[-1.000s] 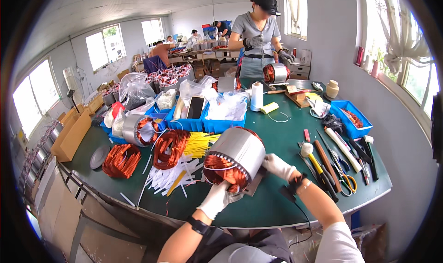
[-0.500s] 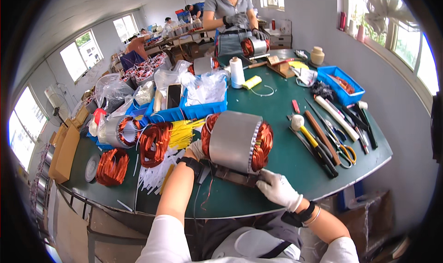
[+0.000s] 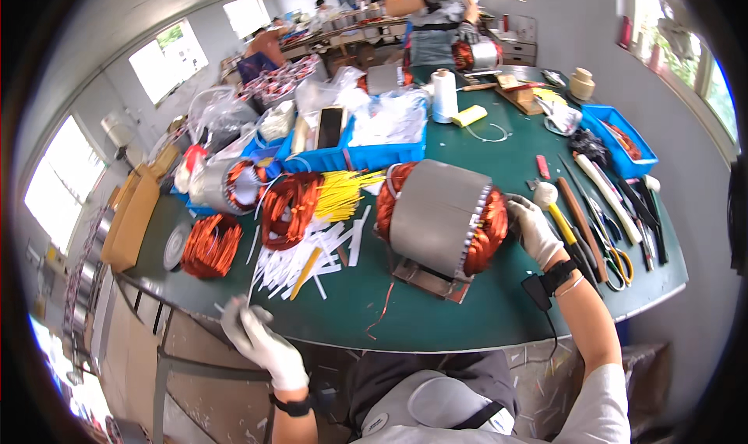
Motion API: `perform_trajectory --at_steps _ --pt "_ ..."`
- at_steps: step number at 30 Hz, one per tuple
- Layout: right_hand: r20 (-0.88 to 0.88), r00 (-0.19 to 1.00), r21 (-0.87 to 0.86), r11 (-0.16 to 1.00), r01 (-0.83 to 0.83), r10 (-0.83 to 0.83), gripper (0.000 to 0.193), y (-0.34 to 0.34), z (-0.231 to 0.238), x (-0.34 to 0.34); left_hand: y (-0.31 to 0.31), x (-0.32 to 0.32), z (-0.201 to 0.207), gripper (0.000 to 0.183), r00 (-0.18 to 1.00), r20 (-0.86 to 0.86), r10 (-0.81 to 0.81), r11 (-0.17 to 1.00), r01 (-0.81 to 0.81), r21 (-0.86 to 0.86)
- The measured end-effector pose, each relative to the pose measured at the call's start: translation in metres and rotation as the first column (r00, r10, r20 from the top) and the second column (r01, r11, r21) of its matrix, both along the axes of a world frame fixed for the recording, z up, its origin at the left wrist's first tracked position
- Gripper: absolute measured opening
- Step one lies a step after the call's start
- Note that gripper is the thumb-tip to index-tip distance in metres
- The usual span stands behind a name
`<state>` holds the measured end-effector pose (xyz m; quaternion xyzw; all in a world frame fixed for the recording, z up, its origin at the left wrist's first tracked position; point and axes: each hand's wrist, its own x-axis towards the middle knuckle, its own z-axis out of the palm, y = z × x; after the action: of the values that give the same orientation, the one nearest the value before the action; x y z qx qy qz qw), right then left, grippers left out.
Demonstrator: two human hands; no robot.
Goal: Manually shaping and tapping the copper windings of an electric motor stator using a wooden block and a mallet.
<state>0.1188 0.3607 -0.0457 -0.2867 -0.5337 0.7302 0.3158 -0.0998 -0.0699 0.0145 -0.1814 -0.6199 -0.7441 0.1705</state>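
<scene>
A motor stator (image 3: 440, 218), a grey steel cylinder with copper windings bulging at both ends, lies on its side on a small metal stand (image 3: 428, 280) near the table's front. My right hand (image 3: 535, 230), in a white glove, is at its right-hand winding, fingers bent loosely beside the copper; whether they touch is hard to tell. My left hand (image 3: 265, 347), gloved too and slightly blurred, hovers at the front table edge, fingers apart, with nothing visible in it. White insulating strips (image 3: 300, 261) and yellow strips (image 3: 343, 195) lie left of the stator. A thin copper wire (image 3: 382, 311) trails in front.
Copper coils (image 3: 212, 245) and a second stator (image 3: 226, 185) are at left. Behind stand blue bins (image 3: 389, 157) and a thread spool (image 3: 445, 97). A mallet (image 3: 557, 210), scissors (image 3: 621, 269) and other tools lie at right. Across the table, a co-worker (image 3: 436, 23) stands by another stator.
My left hand has left the stator's left side and moved down-left to the table edge. My right hand has risen from the stand to the right winding. The view has shifted.
</scene>
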Motion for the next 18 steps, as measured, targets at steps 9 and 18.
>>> perform_trajectory --at_steps 9,18 --pt "0.193 0.953 0.385 0.875 -0.293 0.234 0.012 0.004 -0.001 -0.021 0.12 0.106 -0.047 0.102 0.634 0.287 -0.718 0.544 0.769 -0.335" --pt "0.4 0.91 0.431 0.854 -0.29 0.107 0.024 -0.061 0.034 0.015 0.17 0.066 -0.067 0.133 0.546 0.217 -0.809 0.536 0.837 -0.11"
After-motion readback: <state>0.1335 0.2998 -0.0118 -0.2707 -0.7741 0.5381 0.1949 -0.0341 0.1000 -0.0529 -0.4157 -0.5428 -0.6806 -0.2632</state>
